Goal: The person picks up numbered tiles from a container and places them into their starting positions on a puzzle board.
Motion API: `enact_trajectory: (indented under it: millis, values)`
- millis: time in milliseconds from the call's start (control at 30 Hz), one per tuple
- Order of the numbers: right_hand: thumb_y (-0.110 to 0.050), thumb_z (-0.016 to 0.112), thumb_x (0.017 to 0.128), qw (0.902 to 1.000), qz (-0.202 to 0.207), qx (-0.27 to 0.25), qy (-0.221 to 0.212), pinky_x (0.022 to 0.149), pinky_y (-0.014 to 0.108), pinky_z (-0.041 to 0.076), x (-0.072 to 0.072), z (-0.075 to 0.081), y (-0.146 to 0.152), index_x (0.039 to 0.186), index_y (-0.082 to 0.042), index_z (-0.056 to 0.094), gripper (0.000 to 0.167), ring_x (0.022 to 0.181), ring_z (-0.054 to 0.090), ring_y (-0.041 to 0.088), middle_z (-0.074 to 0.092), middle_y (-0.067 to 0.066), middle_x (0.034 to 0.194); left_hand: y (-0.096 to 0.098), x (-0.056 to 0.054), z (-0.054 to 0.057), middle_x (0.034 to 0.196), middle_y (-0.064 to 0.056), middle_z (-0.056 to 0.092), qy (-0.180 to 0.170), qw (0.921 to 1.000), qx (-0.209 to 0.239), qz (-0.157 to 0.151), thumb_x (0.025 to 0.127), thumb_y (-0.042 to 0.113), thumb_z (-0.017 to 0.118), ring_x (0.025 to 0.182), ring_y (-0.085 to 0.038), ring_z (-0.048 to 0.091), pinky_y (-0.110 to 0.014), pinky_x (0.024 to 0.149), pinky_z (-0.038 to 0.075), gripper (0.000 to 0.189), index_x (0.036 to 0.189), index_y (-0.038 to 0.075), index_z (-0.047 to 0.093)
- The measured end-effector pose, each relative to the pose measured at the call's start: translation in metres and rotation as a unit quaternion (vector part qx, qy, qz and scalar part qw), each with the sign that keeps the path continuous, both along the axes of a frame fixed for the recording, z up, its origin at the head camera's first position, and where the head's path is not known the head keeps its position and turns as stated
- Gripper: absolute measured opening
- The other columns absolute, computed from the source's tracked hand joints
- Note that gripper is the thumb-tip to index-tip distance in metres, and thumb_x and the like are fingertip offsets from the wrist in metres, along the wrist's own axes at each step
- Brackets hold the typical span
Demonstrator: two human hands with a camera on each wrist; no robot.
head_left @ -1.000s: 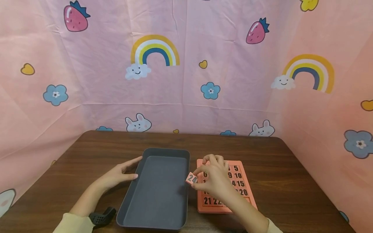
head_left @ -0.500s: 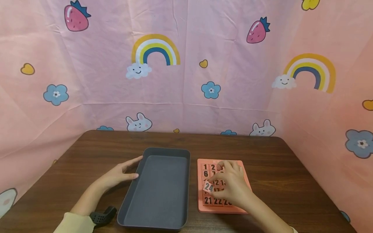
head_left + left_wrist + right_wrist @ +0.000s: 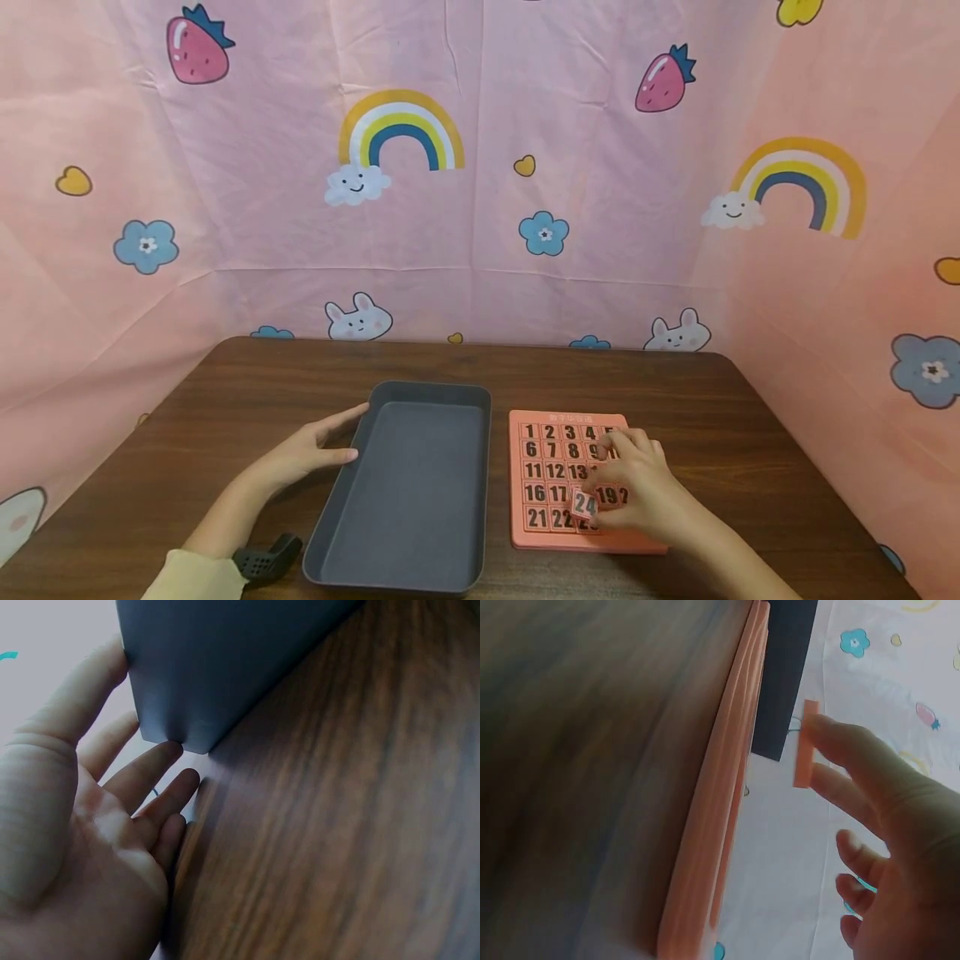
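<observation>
An orange number board (image 3: 515, 510), with rows of numbered square tiles, lies on the table to the right of a dark grey tray (image 3: 408, 500). My right hand (image 3: 648, 487) pinches the tile marked 24 (image 3: 583, 504) between thumb and index finger, above the board's lower rows. The right wrist view shows that tile (image 3: 805, 746) edge-on, apart from the board (image 3: 720, 795), with the other fingers loosely bent. My left hand (image 3: 303, 454) touches the tray's left wall with fairly straight fingers. The left wrist view shows the fingertips against the tray's (image 3: 202, 667) outer side.
A brown wooden table (image 3: 637, 379) carries everything. Behind it and along both sides hangs a pink cloth (image 3: 480, 208) printed with rainbows and strawberries. A black strap-like piece (image 3: 267, 560) is beside the left wrist, near the tray's front left corner.
My right hand has carried tile 24 rightward, from beside the tray's right edge to over the board's lower rows. The left hand and the tray have stayed in place.
</observation>
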State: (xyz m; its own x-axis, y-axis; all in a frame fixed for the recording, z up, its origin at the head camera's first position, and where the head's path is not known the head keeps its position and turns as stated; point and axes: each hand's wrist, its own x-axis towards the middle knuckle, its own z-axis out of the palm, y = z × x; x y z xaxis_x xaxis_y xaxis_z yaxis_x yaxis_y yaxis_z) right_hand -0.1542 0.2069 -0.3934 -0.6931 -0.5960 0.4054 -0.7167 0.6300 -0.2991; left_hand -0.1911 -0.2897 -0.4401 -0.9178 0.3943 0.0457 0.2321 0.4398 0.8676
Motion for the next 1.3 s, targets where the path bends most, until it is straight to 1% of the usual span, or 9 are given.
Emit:
enact_trajectory:
  millis: [133, 233, 333, 500, 667, 833, 1033, 1133, 1300]
  values:
    - [-0.026, 0.091, 0.056, 0.9997, 0.018, 0.019, -0.005, 0.077, 0.044, 0.024, -0.002, -0.002, 0.011, 0.082, -0.034, 0.074, 0.033, 0.102, 0.036, 0.021, 0.051, -0.001, 0.103, 0.0, 0.0, 0.0, 0.152, -0.021, 0.026, -0.002, 1.0, 0.003, 0.0, 0.092, 0.021, 0.066, 0.138, -0.048, 0.015, -0.071, 0.099, 0.021, 0.068, 0.15, 0.013, 0.032]
    - [-0.029, 0.091, 0.058, 0.9992, 0.024, 0.029, -0.011, 0.075, 0.042, 0.024, -0.003, -0.003, 0.018, 0.082, -0.036, 0.074, 0.031, 0.101, 0.036, 0.02, 0.051, -0.001, 0.106, 0.0, 0.0, 0.001, 0.153, -0.021, 0.026, -0.003, 1.0, 0.003, -0.002, 0.092, 0.022, 0.065, 0.138, -0.047, 0.014, -0.071, 0.099, 0.02, 0.068, 0.15, 0.013, 0.032]
    - [-0.032, 0.09, 0.06, 0.9985, 0.028, 0.039, -0.025, 0.075, 0.04, 0.023, -0.005, -0.005, 0.023, 0.083, -0.038, 0.073, 0.03, 0.1, 0.036, 0.02, 0.048, -0.003, 0.104, 0.0, 0.001, 0.002, 0.153, -0.02, 0.026, -0.003, 1.0, 0.002, -0.001, 0.092, 0.021, 0.065, 0.138, -0.048, 0.014, -0.071, 0.099, 0.02, 0.068, 0.15, 0.013, 0.032]
    - [-0.033, 0.088, 0.062, 0.9967, 0.026, 0.058, -0.05, 0.075, 0.04, 0.024, -0.007, -0.006, 0.028, 0.084, -0.039, 0.072, 0.029, 0.102, 0.035, 0.02, 0.047, -0.006, 0.105, 0.001, 0.002, 0.004, 0.153, -0.021, 0.025, -0.002, 1.0, -0.004, 0.003, 0.092, 0.021, 0.065, 0.138, -0.048, 0.013, -0.072, 0.098, 0.02, 0.067, 0.15, 0.013, 0.032]
    - [-0.037, 0.087, 0.063, 0.9947, 0.03, 0.072, -0.068, 0.074, 0.039, 0.024, -0.007, -0.004, 0.034, 0.083, -0.04, 0.07, 0.026, 0.101, 0.035, 0.019, 0.046, -0.009, 0.101, 0.001, 0.002, 0.004, 0.153, -0.02, 0.024, -0.008, 1.0, -0.004, 0.002, 0.093, 0.021, 0.064, 0.139, -0.048, 0.012, -0.071, 0.098, 0.021, 0.067, 0.151, 0.014, 0.031]
    - [-0.04, 0.085, 0.065, 0.9951, 0.049, 0.062, -0.06, 0.072, 0.036, 0.022, -0.007, -0.003, 0.04, 0.085, -0.04, 0.071, 0.025, 0.098, 0.036, 0.017, 0.044, -0.014, 0.097, 0.002, 0.001, 0.002, 0.154, -0.019, 0.024, -0.011, 0.9999, 0.006, 0.001, 0.093, 0.02, 0.064, 0.139, -0.047, 0.012, -0.071, 0.099, 0.022, 0.067, 0.151, 0.015, 0.031]
    - [-0.041, 0.083, 0.068, 0.9952, 0.065, 0.045, -0.057, 0.072, 0.035, 0.021, -0.011, -0.007, 0.042, 0.089, -0.04, 0.073, 0.023, 0.099, 0.037, 0.016, 0.049, -0.01, 0.1, 0.003, 0.002, 0.003, 0.153, -0.02, 0.025, -0.006, 1.0, 0.002, 0.002, 0.092, 0.021, 0.065, 0.138, -0.048, 0.013, -0.071, 0.098, 0.022, 0.068, 0.151, 0.013, 0.031]
    - [-0.041, 0.082, 0.068, 0.9945, 0.07, 0.035, -0.07, 0.073, 0.036, 0.021, -0.013, -0.01, 0.042, 0.091, -0.039, 0.074, 0.024, 0.099, 0.037, 0.017, 0.05, -0.009, 0.101, 0.002, 0.002, 0.003, 0.153, -0.021, 0.025, -0.005, 1.0, 0.0, 0.002, 0.092, 0.021, 0.065, 0.138, -0.048, 0.013, -0.071, 0.098, 0.023, 0.068, 0.151, 0.013, 0.031]
    - [-0.045, 0.079, 0.067, 0.9932, 0.065, 0.021, -0.094, 0.074, 0.038, 0.022, -0.014, -0.016, 0.042, 0.091, -0.038, 0.074, 0.025, 0.099, 0.037, 0.017, 0.051, -0.008, 0.103, 0.002, 0.001, 0.003, 0.153, -0.021, 0.024, -0.003, 1.0, -0.003, 0.0, 0.092, 0.021, 0.065, 0.138, -0.048, 0.013, -0.071, 0.098, 0.022, 0.068, 0.151, 0.014, 0.031]
